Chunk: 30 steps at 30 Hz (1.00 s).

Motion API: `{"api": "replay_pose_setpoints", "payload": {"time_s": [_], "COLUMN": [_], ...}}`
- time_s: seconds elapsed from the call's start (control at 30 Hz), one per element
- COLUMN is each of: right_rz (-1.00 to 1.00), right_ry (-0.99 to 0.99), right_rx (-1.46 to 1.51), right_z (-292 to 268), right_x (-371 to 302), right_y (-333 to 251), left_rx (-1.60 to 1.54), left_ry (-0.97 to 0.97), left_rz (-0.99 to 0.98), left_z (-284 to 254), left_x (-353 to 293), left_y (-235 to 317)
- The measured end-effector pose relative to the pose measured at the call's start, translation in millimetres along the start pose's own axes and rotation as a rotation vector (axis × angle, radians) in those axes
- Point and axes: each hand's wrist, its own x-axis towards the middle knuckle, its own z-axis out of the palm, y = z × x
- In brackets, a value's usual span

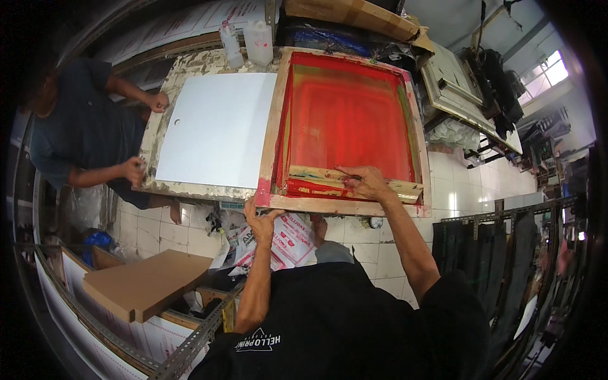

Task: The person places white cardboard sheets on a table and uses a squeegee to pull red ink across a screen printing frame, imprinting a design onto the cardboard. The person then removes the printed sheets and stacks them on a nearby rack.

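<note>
Your right hand (367,183) is curled over a long, pale wooden bar (320,174) with dark stains, its grip closed on the bar right of its middle. The bar lies at the near end of a square wooden frame (277,126) with pink corners, inside its rim. Its long axis runs left to right, tilting slightly toward you at the right, and the stretched red mesh (345,120) spreads away beyond it. Your right hand is the nearer one; your left hand (258,218) touches the frame's near-left corner, though whether it grasps or merely rests there you cannot tell from this view.

The frame, like a shallow tray, holds the bar and a coating of red over its mesh. Just left of it, a large white sheet (215,126) lies flat on a worn, blotched surface (206,62). At the far edge stand a slim whitish plastic bottle (232,47) and a wider translucent jug (258,44); their contents are unclear. A co-worker (82,126) in dark clothes stands at the left end.
</note>
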Motion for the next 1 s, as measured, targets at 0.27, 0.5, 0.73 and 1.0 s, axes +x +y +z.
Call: {"api": "replay_pose_setpoints", "payload": {"time_s": [0.27, 0.5, 0.73, 1.0], "right_rz": [0.067, -0.073, -0.168, -0.186], "right_ry": [0.044, 0.303, 0.371, 0.453], "right_rx": [-0.509, -0.615, -0.546, -0.630], "right_z": [53.4, 37.6, -11.8, -64.1], "right_x": [-19.2, 73.2, 184.0, 310.7], "right_y": [6.2, 62.8, 111.5, 178.3], "left_rx": [0.210, 0.231, 0.181, 0.196], "left_ry": [0.044, 0.027, 0.033, 0.044], "left_rz": [0.108, 0.063, -0.004, -0.079], "left_z": [3.4, 1.4, 0.6, -0.3], "left_x": [-4.7, -9.9, -8.9, -13.6], "left_y": [-34.2, -42.0, -39.7, -44.6]}}
